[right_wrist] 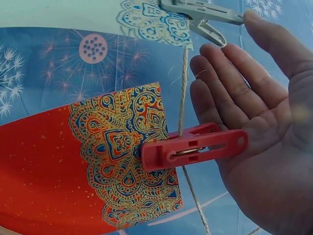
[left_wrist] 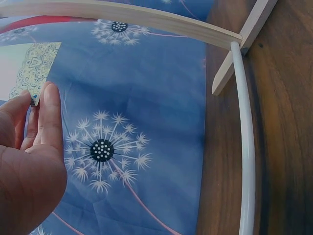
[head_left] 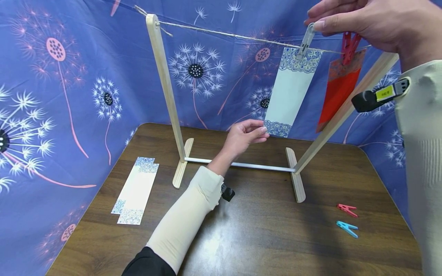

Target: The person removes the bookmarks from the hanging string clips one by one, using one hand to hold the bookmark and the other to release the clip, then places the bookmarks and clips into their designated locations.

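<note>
A white paper card (head_left: 288, 92) with blue lace patterns at both ends hangs from a string (head_left: 221, 32). My left hand (head_left: 241, 136) pinches its lower left corner between thumb and fingers. At the card's top edge sits a pale grey clothespin (head_left: 305, 41). My right hand (head_left: 376, 23) holds its handles between thumb and fingertips, as the right wrist view shows. Beside it a red card (head_left: 340, 84) with a gold-and-blue patterned top hangs by a red clothespin (right_wrist: 195, 149), close under the right palm.
The string runs between wooden posts (head_left: 165, 84), which stand on feet joined by a white rod (head_left: 241, 165). White patterned cards (head_left: 136, 188) overlap on the table's left. A pink clothespin (head_left: 347, 209) and a blue clothespin (head_left: 347, 228) lie at the right. A dandelion-print cloth (head_left: 86, 134) hangs behind.
</note>
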`<state>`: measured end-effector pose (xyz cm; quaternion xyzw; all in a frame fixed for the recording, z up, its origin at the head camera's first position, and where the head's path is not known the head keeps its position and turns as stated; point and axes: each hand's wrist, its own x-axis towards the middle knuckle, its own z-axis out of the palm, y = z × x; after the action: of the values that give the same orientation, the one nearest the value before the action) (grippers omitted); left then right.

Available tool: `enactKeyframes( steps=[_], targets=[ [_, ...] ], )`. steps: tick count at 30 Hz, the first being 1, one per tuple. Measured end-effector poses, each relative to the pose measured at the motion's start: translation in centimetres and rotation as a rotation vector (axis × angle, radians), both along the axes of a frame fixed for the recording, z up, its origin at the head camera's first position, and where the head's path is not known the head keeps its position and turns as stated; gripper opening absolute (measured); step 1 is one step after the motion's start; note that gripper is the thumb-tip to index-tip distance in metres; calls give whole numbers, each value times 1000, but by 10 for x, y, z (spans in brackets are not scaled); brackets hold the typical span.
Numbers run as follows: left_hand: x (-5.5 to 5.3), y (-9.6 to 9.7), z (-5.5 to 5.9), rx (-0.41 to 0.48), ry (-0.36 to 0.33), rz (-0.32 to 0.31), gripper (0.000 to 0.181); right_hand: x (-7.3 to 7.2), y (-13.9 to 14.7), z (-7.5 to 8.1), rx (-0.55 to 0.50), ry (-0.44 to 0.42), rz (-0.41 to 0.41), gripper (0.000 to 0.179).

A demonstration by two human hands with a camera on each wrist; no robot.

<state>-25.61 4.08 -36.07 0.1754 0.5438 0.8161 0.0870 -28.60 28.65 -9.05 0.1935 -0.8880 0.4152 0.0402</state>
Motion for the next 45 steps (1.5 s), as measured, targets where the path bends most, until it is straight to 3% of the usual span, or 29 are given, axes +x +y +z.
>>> enactKeyframes(
  steps=[14,27,38,45],
  targets=[
    [3,4,5,18,43,17,26,0,0,2,-9,-1,-12,37],
    [5,6,6,30,54,25,24,-6,5,1,42,-29,-69,47],
    [4,7,4,26,58,31,24,-4,10,-1,-17,-18,-25,42],
    [3,6,3,18,47,35,25,-4,13,-1,-10,-19,-39,47]
  ],
)
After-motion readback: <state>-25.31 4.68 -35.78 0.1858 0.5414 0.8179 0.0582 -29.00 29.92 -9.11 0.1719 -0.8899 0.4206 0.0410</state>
